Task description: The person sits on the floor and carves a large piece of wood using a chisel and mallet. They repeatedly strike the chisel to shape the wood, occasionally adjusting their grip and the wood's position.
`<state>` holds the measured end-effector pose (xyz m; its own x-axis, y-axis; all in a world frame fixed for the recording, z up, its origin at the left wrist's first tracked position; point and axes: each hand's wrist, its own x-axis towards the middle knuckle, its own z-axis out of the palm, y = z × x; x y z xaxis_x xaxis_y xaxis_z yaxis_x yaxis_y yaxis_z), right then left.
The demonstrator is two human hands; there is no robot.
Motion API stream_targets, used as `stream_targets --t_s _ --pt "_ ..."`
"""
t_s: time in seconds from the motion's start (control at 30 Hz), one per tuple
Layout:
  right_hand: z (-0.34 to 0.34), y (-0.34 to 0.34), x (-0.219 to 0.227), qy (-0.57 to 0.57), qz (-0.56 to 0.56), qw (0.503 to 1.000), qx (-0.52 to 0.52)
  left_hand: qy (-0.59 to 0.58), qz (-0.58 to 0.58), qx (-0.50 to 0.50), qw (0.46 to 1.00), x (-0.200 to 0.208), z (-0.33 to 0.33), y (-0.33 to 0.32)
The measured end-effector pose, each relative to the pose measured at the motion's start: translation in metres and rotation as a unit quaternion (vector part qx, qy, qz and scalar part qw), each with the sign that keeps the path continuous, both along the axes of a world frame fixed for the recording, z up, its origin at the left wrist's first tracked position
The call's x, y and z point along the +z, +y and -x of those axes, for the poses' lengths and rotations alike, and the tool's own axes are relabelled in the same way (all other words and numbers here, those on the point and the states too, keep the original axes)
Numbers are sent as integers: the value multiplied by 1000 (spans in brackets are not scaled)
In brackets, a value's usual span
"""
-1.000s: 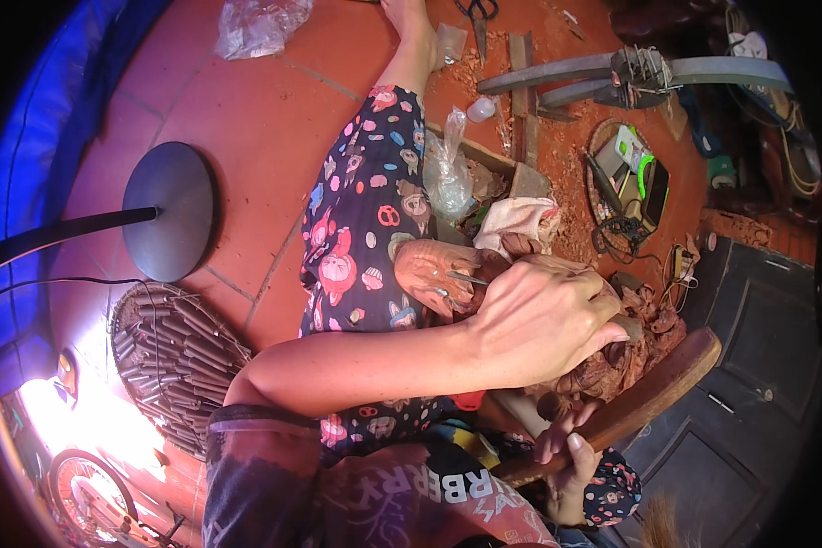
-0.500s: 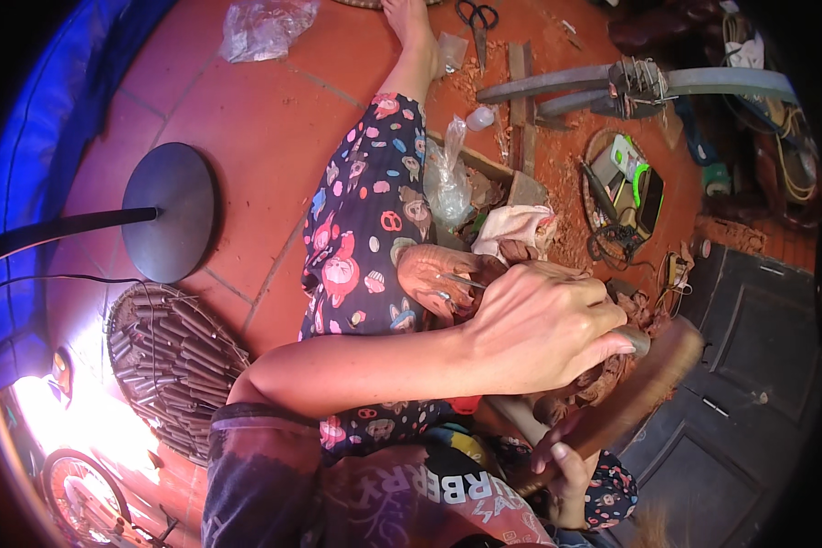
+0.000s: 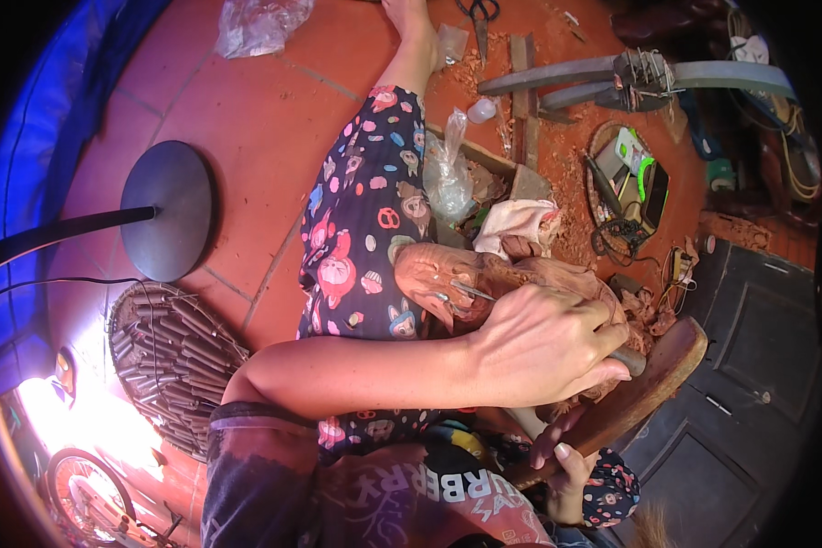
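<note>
My left hand (image 3: 553,347) is closed round a chisel, its thin metal blade (image 3: 473,290) pointing left and its handle's blunt end (image 3: 628,359) sticking out by the thumb. Under the blade lies a reddish-brown carved wood piece (image 3: 434,274), resting against my patterned trouser leg; my left hand and forearm cover part of it. My right hand (image 3: 568,470), lower down, grips a flat wooden mallet (image 3: 648,388). The mallet's broad head slants up to the right, close to the chisel's handle end; I cannot tell whether they touch.
A box (image 3: 484,160) with a plastic bag and a cloth (image 3: 516,224) lies beyond the carving. A basket (image 3: 626,187) of small items sits farther right, near a curved clamp (image 3: 612,78). A lamp base (image 3: 169,210) and a basket of dark rods (image 3: 178,365) stand left.
The mallet, blurred before, shows sharply now beside the chisel's handle. My left hand has shifted slightly, and more of the carving and the chisel blade shows.
</note>
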<state>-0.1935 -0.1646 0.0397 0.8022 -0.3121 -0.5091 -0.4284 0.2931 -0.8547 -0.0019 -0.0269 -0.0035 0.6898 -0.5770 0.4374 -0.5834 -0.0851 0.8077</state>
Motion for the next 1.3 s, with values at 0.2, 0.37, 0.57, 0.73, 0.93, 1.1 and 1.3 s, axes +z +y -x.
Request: stream_targets --t_s 0.2,0.37,0.57,0.73,0.93,1.1,1.3 --pt "3 -1 -2 -24 -27 999 -8 4 23 8 1000 2 -2 0" --pt "5 -1 0 29 13 999 23 7 26 16 1000 -1 0 0" --pt "5 2 -4 34 14 999 12 0 61 28 998 -3 -3 -1" --pt "4 3 -2 30 7 999 12 19 39 9 999 1 -4 5" --pt "1 4 1 32 26 999 30 22 48 15 999 2 -6 6" --pt "-1 5 -1 7 41 999 29 33 42 5 999 2 -6 6" --pt "-5 5 0 -5 62 998 6 28 37 7 999 0 -7 6"
